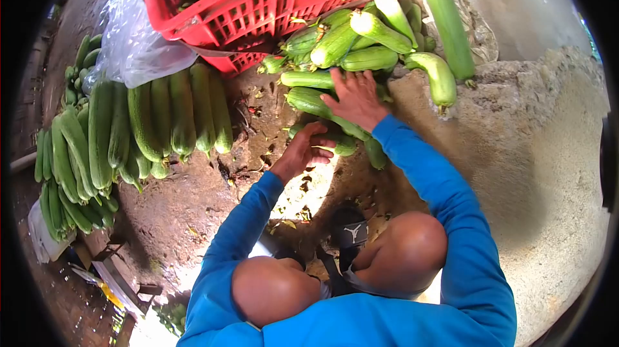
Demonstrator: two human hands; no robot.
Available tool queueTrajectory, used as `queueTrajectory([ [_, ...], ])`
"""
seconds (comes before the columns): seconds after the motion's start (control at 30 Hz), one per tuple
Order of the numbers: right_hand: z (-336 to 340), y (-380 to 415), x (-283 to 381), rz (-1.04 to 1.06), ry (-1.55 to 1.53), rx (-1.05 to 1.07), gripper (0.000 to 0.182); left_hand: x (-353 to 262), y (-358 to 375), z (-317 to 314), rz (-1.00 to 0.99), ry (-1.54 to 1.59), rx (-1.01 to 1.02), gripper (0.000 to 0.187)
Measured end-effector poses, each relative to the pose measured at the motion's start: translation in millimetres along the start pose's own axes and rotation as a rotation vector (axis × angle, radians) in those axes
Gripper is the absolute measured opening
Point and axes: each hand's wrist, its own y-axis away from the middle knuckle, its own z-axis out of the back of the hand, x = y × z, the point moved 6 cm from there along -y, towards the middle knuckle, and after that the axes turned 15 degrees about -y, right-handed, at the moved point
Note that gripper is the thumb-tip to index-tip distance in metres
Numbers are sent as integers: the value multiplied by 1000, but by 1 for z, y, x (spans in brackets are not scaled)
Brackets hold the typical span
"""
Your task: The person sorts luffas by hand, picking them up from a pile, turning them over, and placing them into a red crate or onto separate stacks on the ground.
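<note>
Long green gourds, probably luffas, lie on the ground in front of me. My right hand (358, 99) is spread across the pile's near edge, its fingertips touching a pale green gourd (308, 80) and its palm over a darker gourd (311, 101). To the left and lower, my left hand (304, 151) has its fingers apart and slightly curled, beside the end of another gourd (342, 145). Nothing shows in its grasp. Lighter gourds (371, 58) are heaped just beyond my right hand.
A red plastic crate (258, 2) with gourds stands at the back. Gourds lie in neat rows (161, 118) on the left, with clear plastic sheeting (145, 44) behind. At right, a long gourd (447, 21) and a curved one (436, 79) rest on a rough concrete ledge (516, 121).
</note>
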Motion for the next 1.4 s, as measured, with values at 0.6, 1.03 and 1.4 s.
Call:
queueTrajectory([
  [0.6,-58,64,13,-237,-1003,535,60,28,61,27,6,-181,-104,90],
  [1.03,-46,36,140,235,-672,1060,54,8,127,57,-437,-189,-356,52],
  [1.4,-73,-26,52,244,-658,639,30,43,439,55,36,-1011,-961,47],
])
